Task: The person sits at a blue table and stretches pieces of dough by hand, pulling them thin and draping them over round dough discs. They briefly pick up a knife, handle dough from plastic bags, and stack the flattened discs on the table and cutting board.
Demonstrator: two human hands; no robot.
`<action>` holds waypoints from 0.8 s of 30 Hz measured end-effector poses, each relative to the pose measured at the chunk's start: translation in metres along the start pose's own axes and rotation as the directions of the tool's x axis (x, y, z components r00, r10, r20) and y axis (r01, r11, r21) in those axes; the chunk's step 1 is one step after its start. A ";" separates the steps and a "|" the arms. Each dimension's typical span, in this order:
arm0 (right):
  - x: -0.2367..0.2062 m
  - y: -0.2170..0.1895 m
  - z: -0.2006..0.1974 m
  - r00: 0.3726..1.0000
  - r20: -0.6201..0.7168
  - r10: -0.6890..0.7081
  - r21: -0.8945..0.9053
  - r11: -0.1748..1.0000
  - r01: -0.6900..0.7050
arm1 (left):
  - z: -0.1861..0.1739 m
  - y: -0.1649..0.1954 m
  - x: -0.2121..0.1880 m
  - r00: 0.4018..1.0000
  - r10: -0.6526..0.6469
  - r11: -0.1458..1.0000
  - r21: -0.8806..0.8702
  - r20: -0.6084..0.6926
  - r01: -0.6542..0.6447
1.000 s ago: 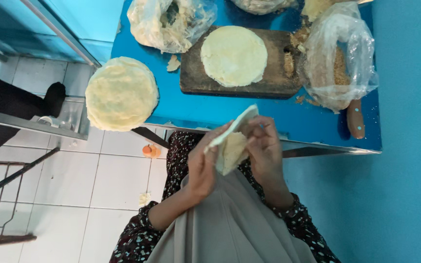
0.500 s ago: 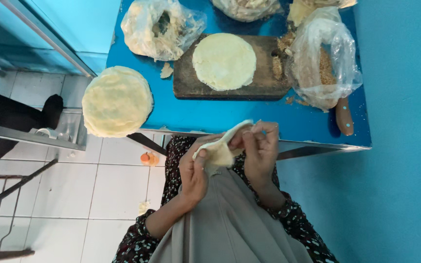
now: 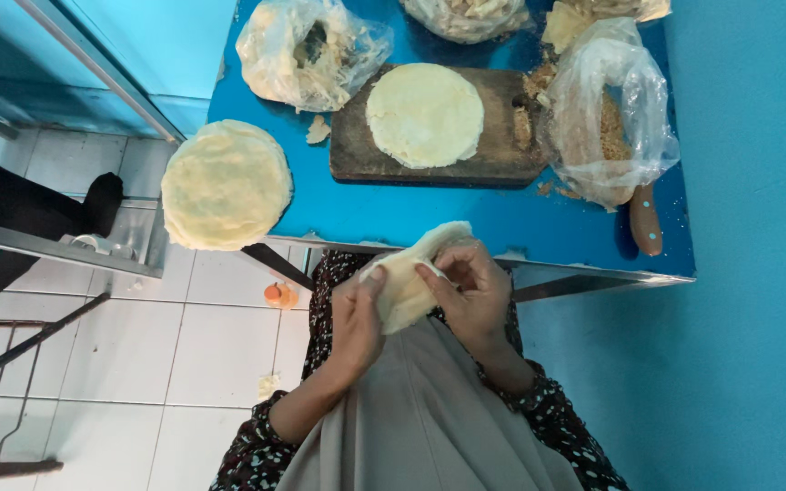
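the pale dough wrapper [image 3: 408, 284], a flat flap a second ago, is now bunched tighter between both hands, just off the blue table [image 3: 393, 214] edge at 6 o'clock; left hand [image 3: 355, 320] grips its side; right hand [image 3: 477, 295] pinches the fold, seemingly closing it; the round wrapper [image 3: 424, 114] on the wooden board [image 3: 347, 150] at 12 o'clock is untouched.

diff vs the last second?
Both hands, left hand and right hand, kept hold of the pale wrapper and folded it from an open flap into a tighter bundle. The stack of rounds, the board and the bags stayed put.
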State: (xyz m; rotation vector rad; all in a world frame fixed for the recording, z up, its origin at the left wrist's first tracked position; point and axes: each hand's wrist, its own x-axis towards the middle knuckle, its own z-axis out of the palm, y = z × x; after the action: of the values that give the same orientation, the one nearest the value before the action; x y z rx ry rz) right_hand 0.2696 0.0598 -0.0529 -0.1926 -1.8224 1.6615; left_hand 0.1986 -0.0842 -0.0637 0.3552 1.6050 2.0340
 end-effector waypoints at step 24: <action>0.011 0.011 -0.012 0.995 0.003 0.102 0.248 0.964 -0.100 | 0.002 -0.001 0.004 0.974 0.224 0.967 0.118 0.007 -0.224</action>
State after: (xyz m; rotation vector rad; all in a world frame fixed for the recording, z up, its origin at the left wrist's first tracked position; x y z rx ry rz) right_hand 0.2639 0.0772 -0.0593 -0.1866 -1.6027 1.9382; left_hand 0.1961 -0.0799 -0.0645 0.5992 1.7629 2.1083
